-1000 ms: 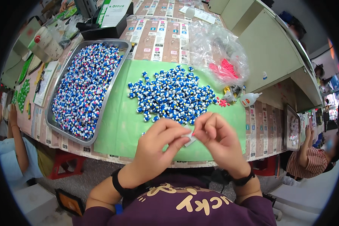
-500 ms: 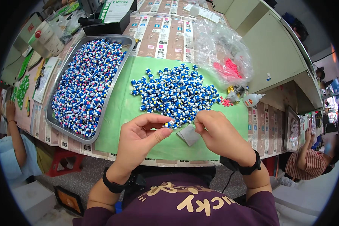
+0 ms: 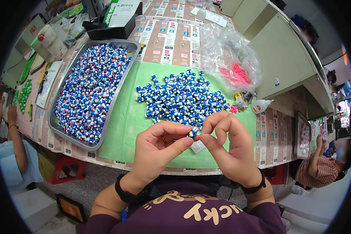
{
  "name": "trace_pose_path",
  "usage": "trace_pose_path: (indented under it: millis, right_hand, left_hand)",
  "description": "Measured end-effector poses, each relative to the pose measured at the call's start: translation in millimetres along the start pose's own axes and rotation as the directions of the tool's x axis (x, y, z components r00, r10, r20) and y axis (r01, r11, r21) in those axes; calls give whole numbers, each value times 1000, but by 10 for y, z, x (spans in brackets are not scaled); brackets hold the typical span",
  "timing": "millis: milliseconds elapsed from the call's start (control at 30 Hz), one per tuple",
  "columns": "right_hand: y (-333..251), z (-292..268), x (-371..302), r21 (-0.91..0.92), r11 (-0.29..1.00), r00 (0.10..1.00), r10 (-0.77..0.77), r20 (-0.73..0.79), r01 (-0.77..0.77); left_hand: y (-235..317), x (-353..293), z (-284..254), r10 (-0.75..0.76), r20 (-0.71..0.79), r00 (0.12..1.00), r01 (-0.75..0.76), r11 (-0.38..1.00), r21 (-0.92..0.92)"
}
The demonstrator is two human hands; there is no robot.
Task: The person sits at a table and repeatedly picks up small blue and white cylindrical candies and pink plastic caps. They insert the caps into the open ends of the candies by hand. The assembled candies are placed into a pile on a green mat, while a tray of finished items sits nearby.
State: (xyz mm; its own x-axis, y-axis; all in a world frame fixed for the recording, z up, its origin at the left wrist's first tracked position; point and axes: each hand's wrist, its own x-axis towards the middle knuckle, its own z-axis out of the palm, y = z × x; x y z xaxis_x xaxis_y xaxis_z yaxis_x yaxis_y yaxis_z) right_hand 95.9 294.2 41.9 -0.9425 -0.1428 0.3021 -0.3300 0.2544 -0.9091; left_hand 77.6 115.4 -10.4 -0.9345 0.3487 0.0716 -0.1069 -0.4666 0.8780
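Note:
My left hand [image 3: 158,150] is closed, pinching a small blue-and-white figurine [image 3: 191,134] between thumb and index finger. From the right, my right hand [image 3: 232,150] pinches a tiny pink piece [image 3: 197,137] against the figurine's side. Under the fingertips lies a small pale square [image 3: 197,147], partly covered by my hands. Beyond them a pile of similar blue-and-white figurines [image 3: 179,97] spreads over a green mat [image 3: 123,128]. Loose pink pieces [image 3: 233,109] lie at the pile's right edge.
At left stands a metal tray [image 3: 112,117] full of figurines with pink parts. A white squeeze bottle [image 3: 261,105] lies at right, near a clear plastic bag [image 3: 226,46] holding pink pieces [image 3: 240,73]. A cabinet [image 3: 286,54] borders the table. Co-workers sit at both sides.
My left hand has moved right with the figurine, now turned to show more blue. My right hand has come down to meet it, and a pink piece shows at its fingertips.

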Motion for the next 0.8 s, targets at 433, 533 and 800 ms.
trace_pose_path:
  millis: [433, 533, 800]
  right_hand:
    - [149, 39, -155, -48, 998, 998, 38, -52, -40]
    - [233, -182, -124, -73, 994, 997, 78, -2, -78]
    - [609, -1063, -622, -550, 781, 953, 282, -112, -296]
  left_hand:
    - [-4, -35, 57, 224, 101, 969, -246, 874, 419]
    - [102, -59, -128, 270, 178, 946, -323, 787, 526]
    - [451, -176, -1417, 491, -189, 850, -78, 473, 878]
